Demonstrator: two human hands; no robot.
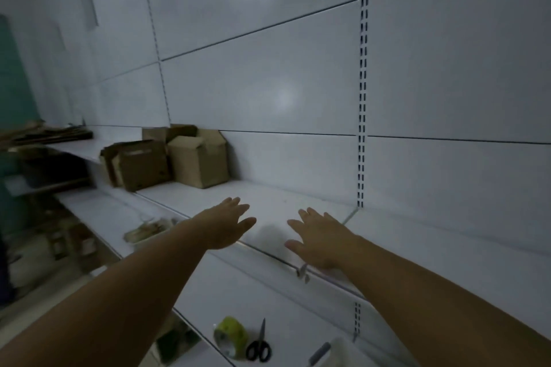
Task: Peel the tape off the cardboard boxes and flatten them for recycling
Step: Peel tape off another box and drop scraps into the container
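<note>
Head view: unlabelled cardboard boxes (185, 156)

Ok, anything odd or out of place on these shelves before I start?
Nothing spilled. The darker cardboard box leans against the upright box, with flattened pieces tucked behind it. Both hands are empty, and the scissors lie untouched on the lower shelf.

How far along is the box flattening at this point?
Done: flattened cardboard lies stacked on the far left shelf. In hand: nothing; the left hand and right hand are open and empty above the shelf. Left: the upright boxes there.
</note>
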